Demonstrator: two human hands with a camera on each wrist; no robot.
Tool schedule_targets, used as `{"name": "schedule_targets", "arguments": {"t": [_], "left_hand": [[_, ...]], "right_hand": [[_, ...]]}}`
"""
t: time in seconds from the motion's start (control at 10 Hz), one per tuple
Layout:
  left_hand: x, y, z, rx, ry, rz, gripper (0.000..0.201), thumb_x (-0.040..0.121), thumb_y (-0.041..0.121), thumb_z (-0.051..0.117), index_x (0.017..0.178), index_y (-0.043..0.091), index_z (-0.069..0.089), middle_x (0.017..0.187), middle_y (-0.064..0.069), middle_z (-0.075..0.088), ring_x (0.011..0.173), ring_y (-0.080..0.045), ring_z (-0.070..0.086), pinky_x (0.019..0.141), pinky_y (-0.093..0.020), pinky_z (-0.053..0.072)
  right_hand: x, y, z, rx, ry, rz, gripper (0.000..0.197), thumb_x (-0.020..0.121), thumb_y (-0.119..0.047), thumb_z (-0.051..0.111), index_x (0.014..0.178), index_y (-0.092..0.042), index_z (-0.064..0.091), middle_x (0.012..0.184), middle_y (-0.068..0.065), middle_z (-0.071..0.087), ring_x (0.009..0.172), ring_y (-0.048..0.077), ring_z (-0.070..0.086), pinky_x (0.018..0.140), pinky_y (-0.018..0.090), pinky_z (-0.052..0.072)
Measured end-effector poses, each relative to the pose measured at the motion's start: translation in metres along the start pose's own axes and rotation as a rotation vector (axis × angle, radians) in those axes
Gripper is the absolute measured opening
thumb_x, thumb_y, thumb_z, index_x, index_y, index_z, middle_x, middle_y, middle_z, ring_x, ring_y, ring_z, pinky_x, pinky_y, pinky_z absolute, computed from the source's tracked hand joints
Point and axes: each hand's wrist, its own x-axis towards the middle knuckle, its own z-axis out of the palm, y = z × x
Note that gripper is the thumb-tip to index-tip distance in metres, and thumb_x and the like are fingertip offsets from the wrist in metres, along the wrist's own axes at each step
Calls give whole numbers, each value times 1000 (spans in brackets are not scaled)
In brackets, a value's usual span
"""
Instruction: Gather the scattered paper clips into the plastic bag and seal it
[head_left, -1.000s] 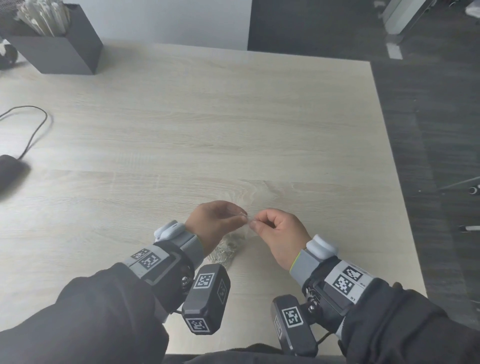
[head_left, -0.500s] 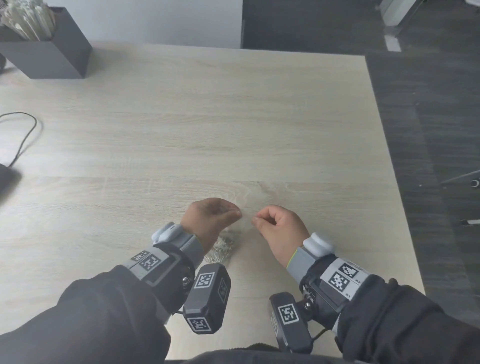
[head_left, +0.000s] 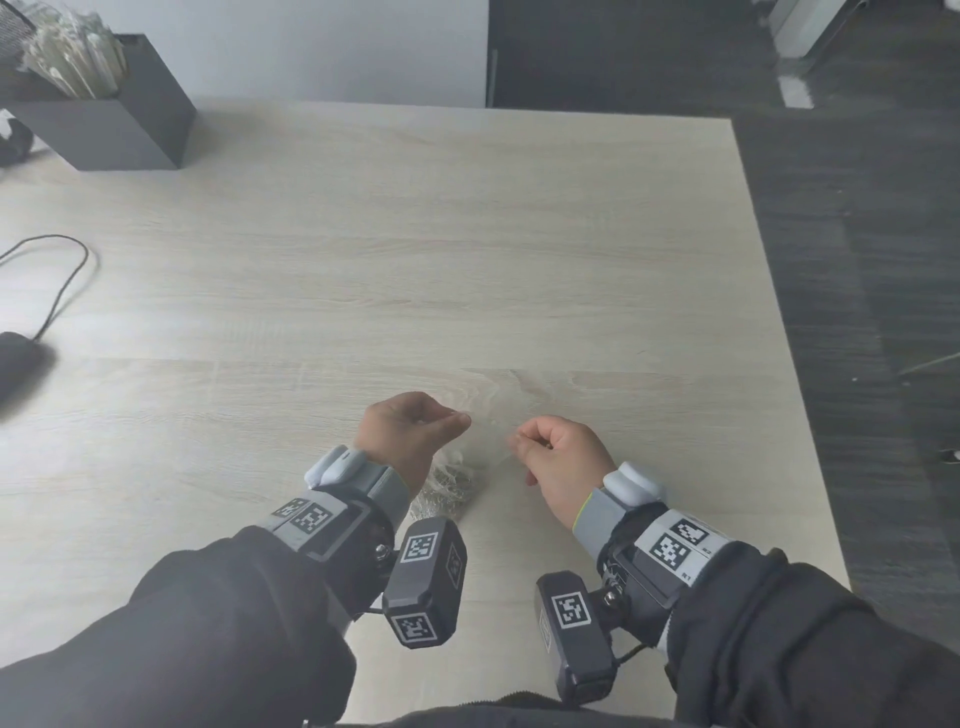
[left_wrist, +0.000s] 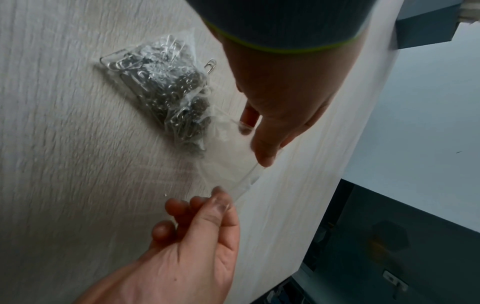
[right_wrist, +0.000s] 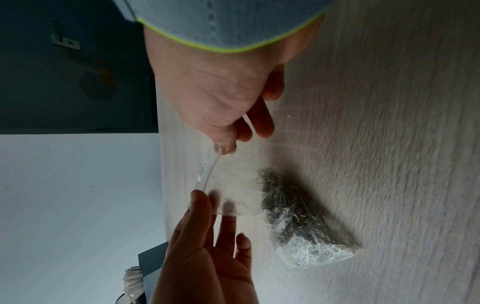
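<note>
**Both hands pinch the mouth of the clip-filled bag**

The plastic bag (left_wrist: 182, 98) lies on the pale wood-grain table (head_left: 467, 234), its filled end near the person's body, just beside the left wrist, its mouth raised between the two hands. The left hand (head_left: 410, 436) pinches one end of the top strip between thumb and curled fingers; the right hand (head_left: 561, 462) pinches the other end the same way. The strip spans the gap between them, taut and slightly bowed.

The bag is thin, clear, crinkled film with a stiffer ridged closure along its rim. The paper clips (right_wrist: 293, 209) inside form a dense, dull-grey tangle of bent wire, heaped toward the bottom. One loose clip (left_wrist: 210, 65) lies on the table, touching or just beside the bag's edge; which one I cannot tell.

At the far left corner stands a dark angular holder (head_left: 119, 130) filled with pale sticks.
</note>
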Motion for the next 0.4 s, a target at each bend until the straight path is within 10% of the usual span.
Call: {"name": "schedule_targets", "arguments": {"t": [0.2,0.4], "left_hand": [[-6,9,-10,141,-30,58,13,98,28,69,108,30,78,89,16,80,75,1,74,62,-15,49],[-24,44,-27,154,1,119,22,98,18,65,106,37,72,89,9,81,85,-14,76,70,-22,52]], "right_hand": [[-1,4,-13,61,-42,3,15,93,-27,59,80,-27,68,71,-7,67,52,4,55,49,11,39],[-5,-26,-46,151,15,-62,14,93,-20,57,87,-21,70,69,-4,65,54,11,55,47,9,39]]}}
